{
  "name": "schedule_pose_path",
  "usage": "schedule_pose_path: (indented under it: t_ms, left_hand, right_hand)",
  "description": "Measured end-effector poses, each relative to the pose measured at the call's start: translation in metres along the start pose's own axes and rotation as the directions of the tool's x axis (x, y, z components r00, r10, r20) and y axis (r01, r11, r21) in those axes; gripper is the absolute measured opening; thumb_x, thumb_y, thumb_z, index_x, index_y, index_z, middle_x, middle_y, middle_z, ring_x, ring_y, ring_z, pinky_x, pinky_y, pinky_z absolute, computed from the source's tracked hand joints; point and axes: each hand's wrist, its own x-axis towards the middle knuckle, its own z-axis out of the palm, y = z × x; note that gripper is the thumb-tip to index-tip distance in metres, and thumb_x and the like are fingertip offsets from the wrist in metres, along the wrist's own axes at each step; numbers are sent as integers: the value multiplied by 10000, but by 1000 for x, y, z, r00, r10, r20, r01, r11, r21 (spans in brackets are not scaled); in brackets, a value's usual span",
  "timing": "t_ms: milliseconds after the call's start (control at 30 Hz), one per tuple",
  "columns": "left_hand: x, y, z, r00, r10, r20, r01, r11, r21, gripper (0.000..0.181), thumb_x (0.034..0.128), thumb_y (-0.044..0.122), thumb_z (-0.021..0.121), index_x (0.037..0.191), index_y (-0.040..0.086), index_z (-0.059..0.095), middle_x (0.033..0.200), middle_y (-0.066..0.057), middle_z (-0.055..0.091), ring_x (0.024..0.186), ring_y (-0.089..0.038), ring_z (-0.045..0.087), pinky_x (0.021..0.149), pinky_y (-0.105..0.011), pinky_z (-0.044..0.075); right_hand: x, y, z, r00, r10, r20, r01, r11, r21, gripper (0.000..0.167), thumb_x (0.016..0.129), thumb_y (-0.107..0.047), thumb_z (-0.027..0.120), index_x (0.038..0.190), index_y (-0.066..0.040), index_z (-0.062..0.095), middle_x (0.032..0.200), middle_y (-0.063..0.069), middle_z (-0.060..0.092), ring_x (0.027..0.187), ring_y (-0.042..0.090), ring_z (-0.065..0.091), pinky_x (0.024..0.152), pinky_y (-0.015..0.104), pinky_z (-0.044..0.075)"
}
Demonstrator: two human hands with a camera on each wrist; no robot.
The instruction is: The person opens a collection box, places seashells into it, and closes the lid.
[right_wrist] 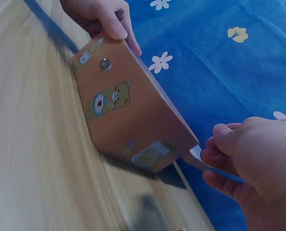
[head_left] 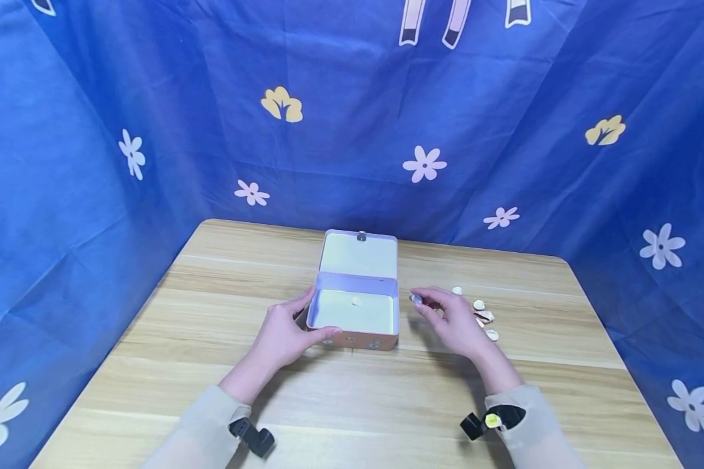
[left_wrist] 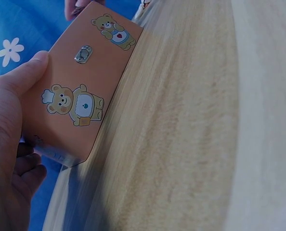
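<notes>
An orange tin box [head_left: 368, 340] with teddy bear pictures stands on the table, its lid [head_left: 358, 255] tipped back. One small whitish shell-like piece [head_left: 356, 301] lies inside on the pale bottom. My left hand [head_left: 283, 331] grips the box at its near left corner, thumb on the front wall and fingers along the left side. Just right of the box, my right hand [head_left: 450, 319] pinches a small grey shell-like piece [head_left: 416, 299] between thumb and fingertips. In the right wrist view the fingers hide most of what they hold.
Several small white shell-like pieces [head_left: 479, 305] lie scattered on the wooden table [head_left: 563, 339], right of my right hand. A blue curtain [head_left: 352, 163] with flowers hangs behind the table and at both sides. The raised lid stands close to the table's back edge.
</notes>
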Motion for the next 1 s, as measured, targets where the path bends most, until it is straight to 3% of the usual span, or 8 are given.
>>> schedule_pose_path:
  t_ms: [333, 467, 867, 1000]
  left_hand:
    - [1, 0, 0, 1000, 10, -3, -10, 1000, 4, 1133, 675, 694, 911, 1531, 54, 535, 1475, -157, 556, 1390, -336, 520, 1133, -492, 452]
    - [1, -1, 0, 1000, 8, -1, -8, 1000, 6, 1130, 678, 693, 910, 1532, 55, 534, 1481, -133, 558, 1382, -310, 528, 1100, -486, 492]
    - [2, -2, -2, 999, 32, -16, -32, 999, 1, 1111, 685, 681, 912, 1511, 32, 551, 1469, -101, 569, 1372, -308, 530, 1130, -489, 453]
    - [2, -1, -2, 999, 32, -15, -32, 999, 9, 1109, 687, 681, 911, 1509, 28, 553, 1476, -95, 566, 1372, -319, 530, 1120, -496, 462]
  right_hand:
    - [19, -19, 10, 999, -25, 43, 22, 998, 61, 284, 1026, -54, 702, 1302, 8, 723, 1178, 47, 748, 1004, 161, 697, 879, 393, 600]
    - [25, -24, 16, 997, -46, 55, 41, 995, 91, 286, 1010, -26, 712, 1292, 18, 724, 1152, 67, 749, 992, 173, 702, 874, 371, 602]
    - [41, -39, 36, 990, -51, 131, 36, 993, 114, 280, 1027, -96, 717, 1303, -59, 744, 1117, 34, 747, 916, 138, 668, 743, 361, 580]
    - [47, -41, 44, 988, -70, 139, 53, 991, 123, 271, 1017, -87, 728, 1284, -45, 751, 1069, 22, 742, 911, 136, 668, 773, 337, 583]
